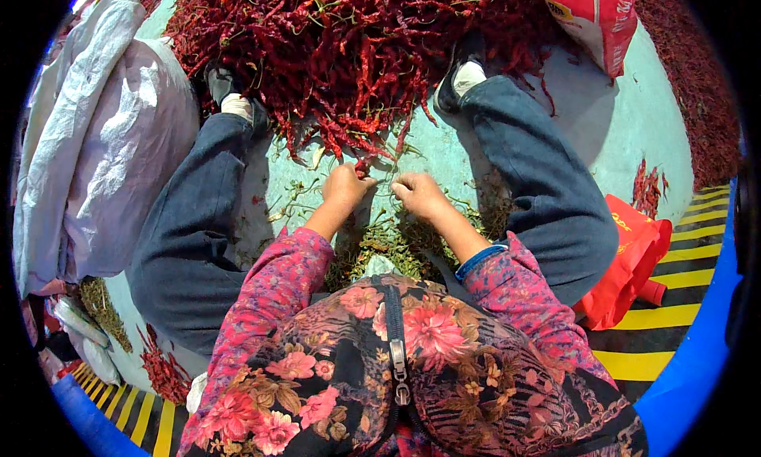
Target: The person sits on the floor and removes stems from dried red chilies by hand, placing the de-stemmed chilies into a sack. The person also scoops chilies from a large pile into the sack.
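Note:
A large heap of dried red chili peppers (pixel 357 58) lies between and beyond my feet on a pale green floor (pixel 297 189). My left hand (pixel 346 186) is closed around a few red chilies, their red tips showing at its upper edge. Just to its right, my right hand (pixel 419 194) has thumb and forefinger pinched together near thin green stems; whether it grips one is too small to tell. Loose green stems (pixel 386 237) are piled below both hands, close to my body. A small gap separates the two hands.
White woven sacks (pixel 119 154) stand at left. A red and white bag (pixel 600 29) stands at upper right, with a red bag (pixel 630 255) beside my right knee. Small groups of chilies (pixel 647 189) lie at both sides. Yellow and black stripes (pixel 666 314) edge the floor.

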